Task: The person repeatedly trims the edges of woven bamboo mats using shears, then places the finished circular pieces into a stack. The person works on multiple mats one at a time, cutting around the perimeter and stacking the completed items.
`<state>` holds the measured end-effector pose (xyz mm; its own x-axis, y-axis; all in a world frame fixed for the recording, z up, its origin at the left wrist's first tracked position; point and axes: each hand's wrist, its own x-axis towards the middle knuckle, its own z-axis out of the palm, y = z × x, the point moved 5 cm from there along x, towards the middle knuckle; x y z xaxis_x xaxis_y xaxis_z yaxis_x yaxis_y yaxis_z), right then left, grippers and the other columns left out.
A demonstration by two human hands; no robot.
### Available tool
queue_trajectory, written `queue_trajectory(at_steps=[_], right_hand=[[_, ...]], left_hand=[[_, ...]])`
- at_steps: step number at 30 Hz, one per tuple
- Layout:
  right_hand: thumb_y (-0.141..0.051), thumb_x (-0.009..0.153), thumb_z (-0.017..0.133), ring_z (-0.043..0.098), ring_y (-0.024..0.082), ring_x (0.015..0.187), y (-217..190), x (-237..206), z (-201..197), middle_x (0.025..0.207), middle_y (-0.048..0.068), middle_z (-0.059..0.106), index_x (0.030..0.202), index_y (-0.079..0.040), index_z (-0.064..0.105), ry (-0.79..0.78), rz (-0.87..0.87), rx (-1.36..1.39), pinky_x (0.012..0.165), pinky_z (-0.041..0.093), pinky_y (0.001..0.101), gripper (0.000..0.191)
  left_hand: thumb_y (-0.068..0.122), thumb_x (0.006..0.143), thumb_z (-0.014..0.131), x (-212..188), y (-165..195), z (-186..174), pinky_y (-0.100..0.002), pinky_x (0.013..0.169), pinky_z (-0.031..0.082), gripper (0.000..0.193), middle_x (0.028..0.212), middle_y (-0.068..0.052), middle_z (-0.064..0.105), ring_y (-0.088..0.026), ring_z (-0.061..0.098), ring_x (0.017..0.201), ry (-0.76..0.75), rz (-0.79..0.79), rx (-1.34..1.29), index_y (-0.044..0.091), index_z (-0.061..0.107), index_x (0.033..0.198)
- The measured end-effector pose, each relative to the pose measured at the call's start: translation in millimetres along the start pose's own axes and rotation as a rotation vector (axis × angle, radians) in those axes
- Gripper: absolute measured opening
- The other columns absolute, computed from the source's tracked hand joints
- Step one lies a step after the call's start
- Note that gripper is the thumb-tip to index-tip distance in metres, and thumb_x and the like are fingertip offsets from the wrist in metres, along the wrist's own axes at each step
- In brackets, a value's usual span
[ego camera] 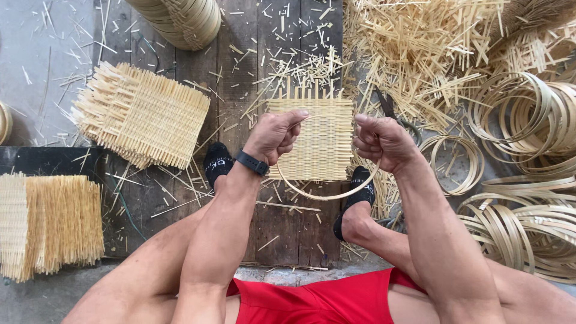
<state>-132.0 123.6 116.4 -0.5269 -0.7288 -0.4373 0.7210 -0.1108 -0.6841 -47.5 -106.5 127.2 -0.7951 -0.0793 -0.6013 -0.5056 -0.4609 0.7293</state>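
Note:
My left hand (275, 135) and my right hand (381, 140) each grip one side of a thin bamboo strip bent into a hoop (329, 193); its lower arc hangs between my wrists. Under the hoop, on the dark wooden boards, lies a square woven bamboo mat (319, 139) with loose strip ends sticking out at the top. My two feet in black socks rest on either side of the mat. A dark watch sits on my left wrist.
A stack of woven mats (139, 115) lies to the left, another pile (48, 223) at the left edge. A roll of hoops (183, 21) stands at the top. Loose cut strips (414, 54) heap at upper right; many bamboo hoops (528, 156) lie right.

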Motion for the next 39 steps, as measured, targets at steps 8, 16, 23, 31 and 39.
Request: queue_trajectory(at_steps=[8,16,23,31,39], right_hand=[[-0.023,0.099,0.058,0.062,0.013,0.057,1.9,3.3,-6.0,0.066,0.003,0.065,0.089,-0.004,0.074,0.179,-0.037,-0.227,0.059,0.057,0.0262,0.027],[-0.01,0.089,0.077,0.068,0.012,0.063,33.7,25.9,-42.4,0.083,0.008,0.073,0.111,0.001,0.073,0.612,-0.067,-0.638,0.056,0.059,0.0284,0.026],[-0.013,0.082,0.086,0.071,0.015,0.069,75.2,55.2,-59.2,0.083,0.011,0.077,0.102,-0.001,0.079,0.766,-0.155,-1.112,0.069,0.057,0.0316,0.023],[-0.014,0.083,0.083,0.074,0.014,0.073,91.3,56.9,-70.2,0.085,0.01,0.079,0.101,-0.006,0.081,0.801,-0.14,-1.004,0.072,0.058,0.0301,0.019],[-0.017,0.084,0.084,0.073,0.016,0.074,90.3,61.1,-67.2,0.084,0.009,0.078,0.1,-0.009,0.082,0.852,-0.074,-1.039,0.077,0.058,0.0319,0.019]], left_hand=[[0.029,0.093,0.074,5.7,5.4,-33.2,-0.021,0.034,0.029,0.029,0.053,0.005,0.049,-0.004,0.037,0.039,0.15,0.082,-0.117,0.007,0.066,0.076],[0.008,0.077,0.079,42.1,-67.1,-86.6,-0.025,0.057,0.058,0.019,0.082,-0.003,0.075,-0.01,0.069,0.064,0.439,0.236,-0.003,0.006,0.074,0.095],[0.008,0.072,0.083,72.8,-108.7,-112.7,-0.029,0.069,0.058,0.021,0.079,-0.007,0.078,-0.014,0.074,0.069,0.635,0.335,0.766,0.007,0.08,0.092],[0.013,0.071,0.087,71.2,-117.4,-118.6,-0.031,0.072,0.058,0.017,0.077,-0.008,0.078,-0.019,0.075,0.069,0.75,0.232,0.799,0.009,0.081,0.088],[0.017,0.069,0.09,75.1,-114.1,-124.5,-0.031,0.071,0.057,0.018,0.077,-0.005,0.079,-0.017,0.074,0.068,0.767,0.196,0.844,0.014,0.084,0.085]])
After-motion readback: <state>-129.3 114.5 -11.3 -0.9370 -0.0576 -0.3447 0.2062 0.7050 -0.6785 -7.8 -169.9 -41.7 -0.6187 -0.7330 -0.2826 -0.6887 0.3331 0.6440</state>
